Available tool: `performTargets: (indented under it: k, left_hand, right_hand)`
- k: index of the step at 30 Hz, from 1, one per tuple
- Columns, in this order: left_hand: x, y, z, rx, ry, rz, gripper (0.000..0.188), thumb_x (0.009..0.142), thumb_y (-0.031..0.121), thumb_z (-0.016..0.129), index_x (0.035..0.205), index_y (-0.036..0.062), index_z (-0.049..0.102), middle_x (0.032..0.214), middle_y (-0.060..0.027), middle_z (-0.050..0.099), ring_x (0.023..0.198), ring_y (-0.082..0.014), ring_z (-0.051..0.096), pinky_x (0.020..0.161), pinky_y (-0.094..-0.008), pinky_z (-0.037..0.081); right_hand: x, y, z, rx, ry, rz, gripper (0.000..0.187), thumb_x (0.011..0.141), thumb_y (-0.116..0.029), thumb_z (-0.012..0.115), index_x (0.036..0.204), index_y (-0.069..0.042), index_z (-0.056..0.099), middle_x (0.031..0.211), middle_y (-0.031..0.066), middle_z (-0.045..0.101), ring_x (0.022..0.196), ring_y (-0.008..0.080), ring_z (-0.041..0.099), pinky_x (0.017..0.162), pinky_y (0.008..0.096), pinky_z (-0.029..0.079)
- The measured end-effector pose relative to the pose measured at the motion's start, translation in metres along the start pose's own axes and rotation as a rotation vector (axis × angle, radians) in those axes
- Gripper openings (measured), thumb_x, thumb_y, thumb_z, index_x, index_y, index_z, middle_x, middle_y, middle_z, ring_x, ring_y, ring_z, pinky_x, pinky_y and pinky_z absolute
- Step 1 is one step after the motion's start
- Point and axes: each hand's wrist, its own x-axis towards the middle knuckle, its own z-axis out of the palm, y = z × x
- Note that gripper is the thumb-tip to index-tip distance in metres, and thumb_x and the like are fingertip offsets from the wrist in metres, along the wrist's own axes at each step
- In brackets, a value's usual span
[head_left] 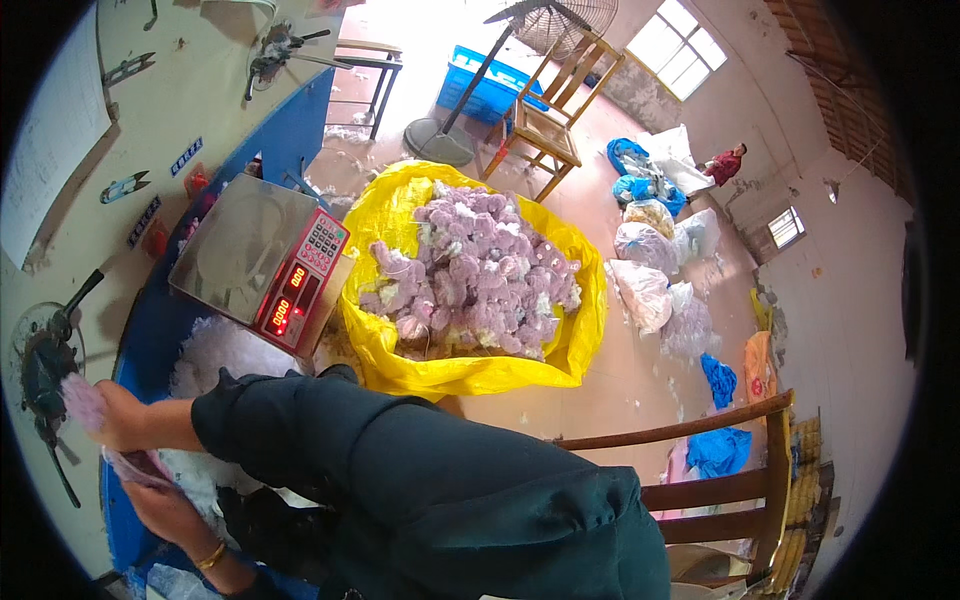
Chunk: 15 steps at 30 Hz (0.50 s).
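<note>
1. The lilac plush piece (84, 402) is soft, short-piled and rounded, its outline blurred into fuzz.
2. It sits at the fingertips of the right hand (120, 416), jutting past the far side of that grip; the fingers look closed on it, with little gap showing.
3. Its long axis slants from upper left to lower right, the free end pointing to the upper left, toward the dark metal fixture (45, 375) on the pale, smooth counter (215, 90).
4. Just below, a pinkish-lilac cloth-like piece (142, 468) lies against the left hand (152, 502), its length running down to the right. How far that grip is open I cannot tell, nor whether the two pieces join.
5. Loose white fluff (222, 352), cottony and matted, lies below and beside the forearms, within blue walls (150, 315).
6. Farther off, a boxy scale (240, 235) with a flat, glossy pan stands beside a crinkled yellow woven sack (470, 378), its mouth rolled wide around a heap of knobbly lilac plush pieces (490, 270) with white tufts.
</note>
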Motion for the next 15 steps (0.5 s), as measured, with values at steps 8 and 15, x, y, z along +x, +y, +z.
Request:
performTargets:
  k: [8,15]
  left_hand:
    - [0.014,0.014,0.021,0.086,-0.007,0.079,0.048,0.093,0.027,0.058,0.131,0.0002,0.046,0.117,-0.0202,0.061,0.101,-0.0291,0.063,0.082,-0.0333,0.051]
    - [0.022,0.036,-0.007,0.094,0.022,-0.16,0.056,0.086,0.044,0.065,0.114,-0.0027,0.051,0.107,-0.0212,0.06,0.092,-0.0342,0.06,0.08,-0.0378,0.048]
  right_hand:
    - [0.014,0.03,-0.002,-0.148,0.303,-0.078,0.026,0.078,-0.005,0.055,0.103,0.004,0.057,0.106,0.0194,0.062,0.1,0.0361,0.057,0.078,0.0395,0.045]
    - [0.056,-0.016,-0.048,0.68,-0.054,0.821,0.033,0.08,-0.02,0.062,0.101,0.005,0.058,0.105,0.0282,0.06,0.102,0.0423,0.058,0.083,0.0442,0.047]
